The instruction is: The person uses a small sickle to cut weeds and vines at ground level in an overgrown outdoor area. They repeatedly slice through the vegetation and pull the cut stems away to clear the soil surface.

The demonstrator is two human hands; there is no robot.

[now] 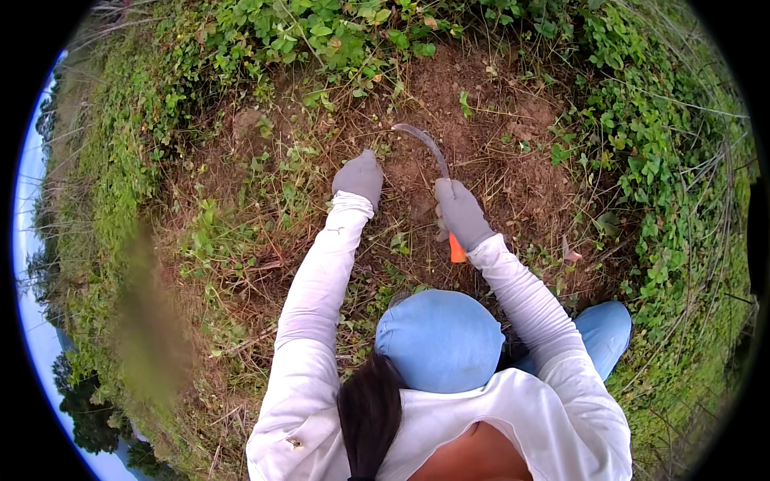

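My right hand (462,213), in a grey glove, grips a sickle by its orange handle (457,249). The curved metal blade (428,142) points away from me, its tip bending to the left over bare reddish soil (448,84). To the left of the blade is my left hand (360,175), also in a grey glove, low over the ground with its fingers turned down and hidden. Whether it holds any stems cannot be seen. Cut or dry stems and small green weeds (289,198) lie around both hands.
Leafy green vines (337,36) grow thickly along the far side, and more vines (662,216) stand to the right with thin dry stalks. My bent knee (442,340) in blue cloth is close below the hands. A blurred green-brown shape (150,324) shows at the left.
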